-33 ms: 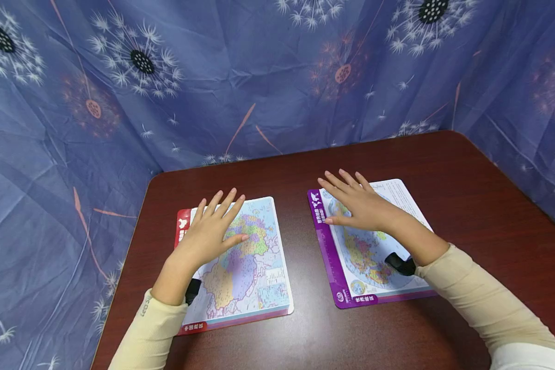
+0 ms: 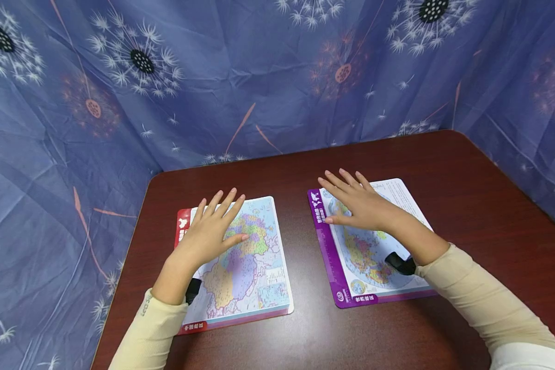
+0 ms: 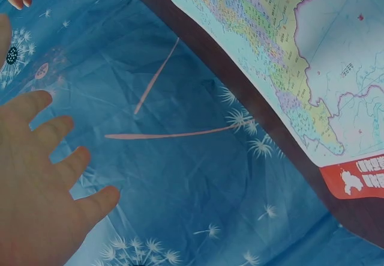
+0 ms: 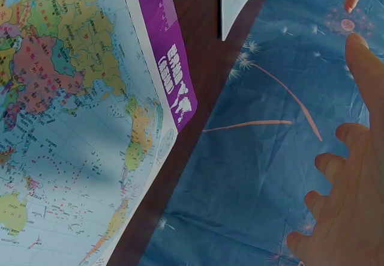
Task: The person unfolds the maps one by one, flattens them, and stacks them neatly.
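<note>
Two map sheets lie on the dark wooden table. The red-edged map [image 2: 240,272] is on the left, and my left hand [image 2: 208,234] is over its upper left part, fingers spread and straight. In the left wrist view a gap shows between the left hand [image 3: 36,176] and the map [image 3: 336,50]. The purple-edged world map [image 2: 365,252] lies on the right. Above its upper left part my right hand [image 2: 358,203] is held palm down with fingers spread. The right wrist view shows the right hand [image 4: 348,182] apart from the world map [image 4: 72,110]. Neither hand holds anything.
The brown table [image 2: 305,339] shows between the two maps and around them. A blue curtain [image 2: 231,77] with dandelion prints hangs behind the table and along its sides. Each wrist wears a black strap, such as the right strap [image 2: 400,263].
</note>
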Available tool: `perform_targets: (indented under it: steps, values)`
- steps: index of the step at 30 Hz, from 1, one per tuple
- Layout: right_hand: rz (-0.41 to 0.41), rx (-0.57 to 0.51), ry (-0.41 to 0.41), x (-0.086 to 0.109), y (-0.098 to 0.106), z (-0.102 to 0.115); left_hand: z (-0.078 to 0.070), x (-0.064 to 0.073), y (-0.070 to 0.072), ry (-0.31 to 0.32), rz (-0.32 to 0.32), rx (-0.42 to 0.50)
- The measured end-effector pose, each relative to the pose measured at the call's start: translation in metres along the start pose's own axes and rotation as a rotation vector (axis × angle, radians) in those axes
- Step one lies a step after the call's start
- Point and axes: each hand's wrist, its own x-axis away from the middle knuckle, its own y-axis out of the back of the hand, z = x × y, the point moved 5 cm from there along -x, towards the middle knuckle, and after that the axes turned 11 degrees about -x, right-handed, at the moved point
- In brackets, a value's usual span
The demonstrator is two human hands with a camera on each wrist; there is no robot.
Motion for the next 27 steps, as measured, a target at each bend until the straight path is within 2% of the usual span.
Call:
perform_targets:
  steps: [19, 23, 27]
  values:
    - [-0.007, -0.016, 0.006, -0.001, 0.001, 0.001, 0.000, 0.002, -0.002, 0.014, 0.004, 0.016]
    - [-0.015, -0.037, 0.001, 0.001, 0.004, -0.002, -0.005, -0.003, -0.005, 0.029, -0.012, 0.007]
    - [-0.031, -0.070, -0.026, 0.008, 0.008, -0.012, -0.018, -0.011, -0.010, 0.047, -0.035, 0.028]
